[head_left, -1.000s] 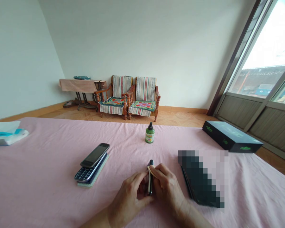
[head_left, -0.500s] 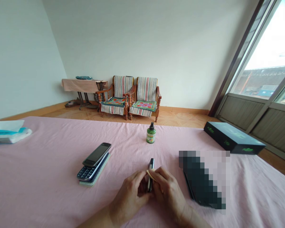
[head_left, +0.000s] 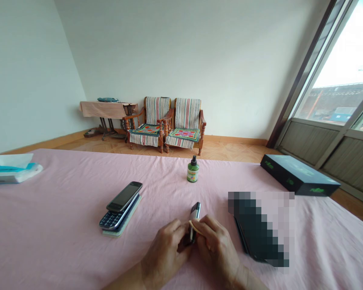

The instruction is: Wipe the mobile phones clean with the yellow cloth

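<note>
A narrow silver and black mobile phone stands tilted between my two hands, its lower part hidden by fingers. My left hand is closed around its left side. With the fingers of my right hand I pinch a thin cream-coloured piece against the phone's right edge; its exact kind cannot be made out. To the left, a slide phone with its keypad exposed lies on a pale flat slab. Beyond my hands is a green spray bottle with a black top.
Pink cloth covers the surface. A dark, pixelated object lies right of my hands. Farther right sits a black box; a tissue pack is at the far left. Two wooden chairs stand by the wall.
The phone in my hands has turned, so more of its broad face and dark screen shows. Both hands stay in nearly the same place.
</note>
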Demonstrator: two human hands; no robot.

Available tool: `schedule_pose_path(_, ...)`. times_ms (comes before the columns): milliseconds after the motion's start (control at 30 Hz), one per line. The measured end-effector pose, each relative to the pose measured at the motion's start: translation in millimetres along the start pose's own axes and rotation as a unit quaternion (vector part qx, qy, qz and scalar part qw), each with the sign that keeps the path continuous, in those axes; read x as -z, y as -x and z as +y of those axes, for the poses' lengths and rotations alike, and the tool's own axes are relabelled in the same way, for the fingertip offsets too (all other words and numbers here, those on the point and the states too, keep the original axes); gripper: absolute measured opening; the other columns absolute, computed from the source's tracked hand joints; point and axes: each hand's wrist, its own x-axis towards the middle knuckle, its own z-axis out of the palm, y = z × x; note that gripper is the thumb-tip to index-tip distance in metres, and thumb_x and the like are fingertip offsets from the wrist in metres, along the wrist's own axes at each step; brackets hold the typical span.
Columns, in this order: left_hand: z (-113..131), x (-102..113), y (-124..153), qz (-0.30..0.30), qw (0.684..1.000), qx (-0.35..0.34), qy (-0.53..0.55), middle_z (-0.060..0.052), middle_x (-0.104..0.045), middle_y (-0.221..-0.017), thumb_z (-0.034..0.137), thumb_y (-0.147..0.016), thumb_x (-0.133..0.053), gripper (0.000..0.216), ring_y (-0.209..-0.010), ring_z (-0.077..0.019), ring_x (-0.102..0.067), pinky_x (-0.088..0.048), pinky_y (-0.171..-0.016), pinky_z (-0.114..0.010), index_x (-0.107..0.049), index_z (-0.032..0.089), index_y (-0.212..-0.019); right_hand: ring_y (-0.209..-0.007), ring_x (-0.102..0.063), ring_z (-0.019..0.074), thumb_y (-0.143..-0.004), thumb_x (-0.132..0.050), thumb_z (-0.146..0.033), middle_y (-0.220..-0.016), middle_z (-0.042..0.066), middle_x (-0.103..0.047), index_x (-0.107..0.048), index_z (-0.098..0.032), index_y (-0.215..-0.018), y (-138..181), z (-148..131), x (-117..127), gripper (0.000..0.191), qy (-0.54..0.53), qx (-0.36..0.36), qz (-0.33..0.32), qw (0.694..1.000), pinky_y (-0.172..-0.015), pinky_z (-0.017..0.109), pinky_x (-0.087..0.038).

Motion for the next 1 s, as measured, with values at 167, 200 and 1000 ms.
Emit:
schedule_pose_path(167, -6, 1, 3, 0.012, 0.999, -0.021, -0.046, -0.001, -0.058, -0.077, 0.006, -0.081, -0.058, 0.013, -0.071, -0.0163, -0.059, -0.043, -0.062, -0.022, -0.063, 0.018, -0.081, -0.074, -0.058, 0.0183, -0.081, -0.041, -0.003, -0.085, 0.007, -0.061, -0.063, -0.020, -0.108, 2, -6, -1, 0.039, -0.005, 0.045, -0.008, 0.999, -0.066, 0.027, -0.049)
schedule_pose_path(200, -6, 2, 3, 0.014, 0.998, -0.025, -0.057, -0.001, -0.059, -0.078, 0.007, -0.081, -0.057, 0.013, -0.071, -0.0167, -0.060, -0.043, -0.062, -0.022, -0.063, 0.018, -0.081, -0.075, -0.059, 0.0184, -0.081, -0.042, -0.003, -0.085, 0.007, -0.062, -0.063, -0.020, -0.108, 2, -5, -2, 0.038, -0.002, 0.042, -0.010, 0.999, -0.067, 0.027, -0.050)
schedule_pose_path(1000, -8, 6, 0, 0.038, 0.990, -0.024, -0.134, -0.001, -0.057, -0.070, 0.003, -0.076, -0.050, 0.017, -0.063, -0.0156, -0.057, -0.040, -0.056, -0.022, -0.057, 0.018, -0.072, -0.083, -0.062, 0.0191, -0.084, -0.040, -0.001, -0.095, 0.009, -0.061, -0.055, -0.019, -0.126, -4, 14, -8, 0.048, 0.039, 0.018, 0.005, 0.999, -0.074, 0.029, -0.055)
